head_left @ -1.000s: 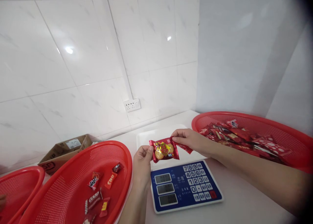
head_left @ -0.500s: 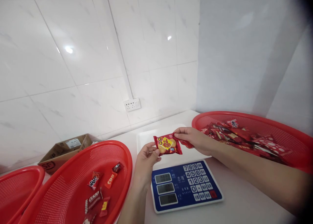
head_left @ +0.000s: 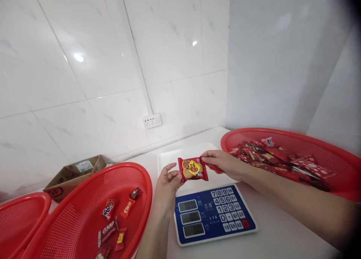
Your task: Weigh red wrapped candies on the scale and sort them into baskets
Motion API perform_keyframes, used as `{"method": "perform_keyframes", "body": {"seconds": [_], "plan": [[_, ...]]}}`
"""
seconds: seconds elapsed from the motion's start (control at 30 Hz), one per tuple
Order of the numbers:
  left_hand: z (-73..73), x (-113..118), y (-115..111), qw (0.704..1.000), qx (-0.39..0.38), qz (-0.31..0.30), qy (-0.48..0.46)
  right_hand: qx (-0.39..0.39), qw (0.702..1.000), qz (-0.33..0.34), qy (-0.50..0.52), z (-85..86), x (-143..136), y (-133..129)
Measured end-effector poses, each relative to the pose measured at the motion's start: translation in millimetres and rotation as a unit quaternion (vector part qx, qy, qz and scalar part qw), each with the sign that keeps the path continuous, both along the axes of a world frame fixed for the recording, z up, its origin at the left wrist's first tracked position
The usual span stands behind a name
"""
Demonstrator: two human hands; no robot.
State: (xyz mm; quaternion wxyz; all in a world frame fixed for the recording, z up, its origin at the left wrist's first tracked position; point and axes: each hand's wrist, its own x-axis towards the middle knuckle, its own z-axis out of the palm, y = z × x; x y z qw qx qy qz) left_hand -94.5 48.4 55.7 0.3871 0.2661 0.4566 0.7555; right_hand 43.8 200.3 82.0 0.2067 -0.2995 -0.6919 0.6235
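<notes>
A red packet of round biscuits [head_left: 194,169] with a yellow label is held up over the electronic scale [head_left: 207,219]. My left hand [head_left: 168,183] pinches its left edge, thumb in front and index finger raised clear. My right hand [head_left: 221,162] is closed on the packet's upper right corner. Another red wrapper [head_left: 214,169] shows beneath the right hand's fingers; its kind is hidden. Below the hands lies the scale's blue keypad with its displays, and its white weighing plate [head_left: 166,159] stretches behind them.
At right, a red plastic basket [head_left: 245,131] holds a pile of red-wrapped snacks. Another red basket [head_left: 141,172] at left has several small wrapped snacks, with a third basket [head_left: 25,202] beyond it. A cardboard box [head_left: 76,176] and wall socket [head_left: 152,121] are behind.
The packet has tilted slightly and shifted a little down, its label turned. My left index finger has lifted away from it. The right hand has come slightly lower.
</notes>
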Motion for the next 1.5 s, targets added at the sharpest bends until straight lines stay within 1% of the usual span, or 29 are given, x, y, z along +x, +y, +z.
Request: {"method": "perform_keyframes", "body": {"seconds": [0.1,0.27,0.37,0.47,0.57,0.63,0.7,0.8,0.87,0.93,1.0,1.07,1.17,1.27,1.3,1.37,1.43,1.5], "plan": [[-2.7,-2.4,1.3,0.997,-0.022,0.007,0.076,0.005,1.0,-0.001,-0.023,-7.3,-2.1,3.2],[-5.4,-3.6,2.7,0.979,-0.065,0.043,0.187,0.016,0.999,-0.015,-0.048,-14.5,-6.0,4.3],[-7.0,-3.4,2.1,0.961,-0.092,0.072,0.25,0.023,0.998,-0.015,-0.051,-12.6,-7.5,2.1],[-7.5,-3.7,1.3,0.94,-0.086,0.1,0.315,0.031,0.998,-0.029,-0.042,-8.6,-7.9,-0.8],[-4.1,-1.2,-0.3,0.919,-0.068,0.121,0.37,0.037,0.998,-0.045,-0.027,-5.9,-7.4,-3.5],[0.5,4.0,-2.4,0.909,-0.071,0.115,0.393,0.05,0.998,-0.041,-0.014,-5.4,-7.0,-5.6],[5.6,12.6,-5.0,0.91,-0.09,0.077,0.396,0.08,0.996,-0.03,0.004,-5.4,-6.8,-8.7],[10.8,28.3,-7.5,0.927,-0.106,-0.006,0.36,0.13,0.991,-0.003,0.034,-4.8,-7.8,-17.3],[10.7,37.0,-7.1,0.939,-0.096,-0.042,0.327,0.129,0.99,0.02,0.046,-3.1,-9.1,-25.5],[8.2,41.7,-5.5,0.952,-0.084,-0.053,0.291,0.108,0.992,0.043,0.05,-1.0,-10.1,-33.3],[5.3,41.8,-3.7,0.961,-0.082,-0.049,0.261,0.091,0.993,0.063,0.051,0.8,-10.3,-37.3],[4.1,38.1,-2.9,0.961,-0.091,-0.032,0.258,0.103,0.992,0.06,0.045,1.4,-9.7,-34.8],[6.7,28.6,-4.5,0.946,-0.108,0.017,0.304,0.145,0.989,0.015,0.016,0.1,-7.1,-20.2],[11.7,18.6,-7.6,0.939,-0.109,0.055,0.32,0.14,0.99,-0.009,-0.035,-1.7,0.4,-1.8],[13.3,15.5,-8.7,0.942,-0.103,0.063,0.314,0.14,0.989,-0.013,-0.048,-1.9,5.0,3.7],[16.1,9.9,-10.5,0.947,-0.087,0.078,0.299,0.171,0.983,-0.026,-0.061,-1.2,17.9,14.0],[18.6,5.0,-11.9,0.951,-0.073,0.091,0.286,0.221,0.971,-0.053,-0.069,1.6,35.7,24.5],[21.0,1.4,-13.0,0.955,-0.065,0.1,0.272,0.241,0.963,-0.075,-0.089,5.8,57.3,35.9]]}}
